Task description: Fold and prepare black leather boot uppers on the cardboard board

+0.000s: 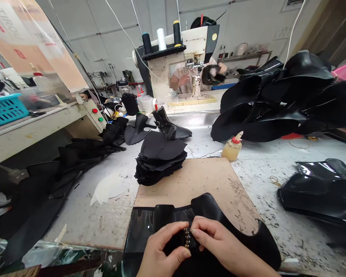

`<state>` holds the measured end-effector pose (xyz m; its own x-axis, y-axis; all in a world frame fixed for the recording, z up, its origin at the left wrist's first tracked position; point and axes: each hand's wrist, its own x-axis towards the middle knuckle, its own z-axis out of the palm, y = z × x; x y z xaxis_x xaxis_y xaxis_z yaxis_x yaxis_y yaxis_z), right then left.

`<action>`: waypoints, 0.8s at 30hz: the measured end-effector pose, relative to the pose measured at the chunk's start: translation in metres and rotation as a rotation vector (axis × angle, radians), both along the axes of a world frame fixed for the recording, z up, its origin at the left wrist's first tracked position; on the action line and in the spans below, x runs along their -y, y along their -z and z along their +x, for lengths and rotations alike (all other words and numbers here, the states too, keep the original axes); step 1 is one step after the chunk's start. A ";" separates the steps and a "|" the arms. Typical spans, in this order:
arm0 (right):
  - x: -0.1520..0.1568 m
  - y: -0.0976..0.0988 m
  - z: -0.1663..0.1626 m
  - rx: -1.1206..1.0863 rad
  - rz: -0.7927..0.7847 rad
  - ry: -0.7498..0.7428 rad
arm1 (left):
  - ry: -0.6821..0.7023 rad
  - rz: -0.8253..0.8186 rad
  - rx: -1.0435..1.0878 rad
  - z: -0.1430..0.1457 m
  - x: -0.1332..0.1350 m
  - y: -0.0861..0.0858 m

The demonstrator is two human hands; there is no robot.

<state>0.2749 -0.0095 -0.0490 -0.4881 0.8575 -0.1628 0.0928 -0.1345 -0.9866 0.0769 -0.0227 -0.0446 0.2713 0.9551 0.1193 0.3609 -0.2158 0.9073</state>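
- Scuffed, paint-flecked grey worktable (pixel 276 161) fills the view, and on it lies a brown cardboard mat (pixel 202 181), which I use as my landmark.
- At the near edge of the mat lies a glossy black leather upper piece (pixel 207 206), overhanging the mat toward me.
- My left hand (pixel 161 254) rests on this piece, thumb and forefinger pinched together on a small gold chain trim (pixel 187 237) at the piece's middle.
- My right hand (pixel 219 242) meets it from the other side, fingertips closed on the same trim, touching the left hand's fingers.
- On the far left corner of the mat stands a stack of matte black cut pieces (pixel 160 159), fanned and piled high.
- Just beyond the mat's far right corner stands a yellowish glue bottle (pixel 232 148) with a red cap.
- Left of the mat lies a white paper pattern (pixel 109 188), flat on the table.
- Further left of the mat, black leather panels (pixel 75 157) lie spread in a long row.
- Beyond the mat, past the stack, lies a black boot upper (pixel 168 125).
- Right of the mat lies a heap of shiny black pieces (pixel 320 192); a bigger pile (pixel 285 100) rises beyond it.
- Far behind the mat stands a post-bed sewing machine (pixel 178 65) with thread spools (pixel 161 38) on top, where another person (pixel 187 79) works.
- Far left of the mat, a turquoise basket (pixel 4 109) sits on a bench.
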 end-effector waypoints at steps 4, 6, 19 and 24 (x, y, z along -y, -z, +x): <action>0.003 0.008 -0.007 -0.050 -0.010 0.078 | 0.005 -0.042 0.001 0.006 -0.001 0.000; 0.004 0.006 -0.009 -0.036 0.011 0.099 | 0.022 -0.026 0.024 0.010 -0.001 -0.001; 0.015 0.033 -0.007 0.482 0.750 0.135 | 0.053 0.053 -0.155 0.020 0.002 -0.005; 0.012 0.039 -0.001 0.449 0.698 0.156 | 0.079 -0.084 -0.315 0.035 -0.004 -0.012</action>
<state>0.2738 -0.0214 -0.0880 -0.3709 0.8856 0.2795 0.5272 0.4485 -0.7217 0.1122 -0.0189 -0.0328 0.3555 0.9327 -0.0608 0.6120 -0.1831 0.7694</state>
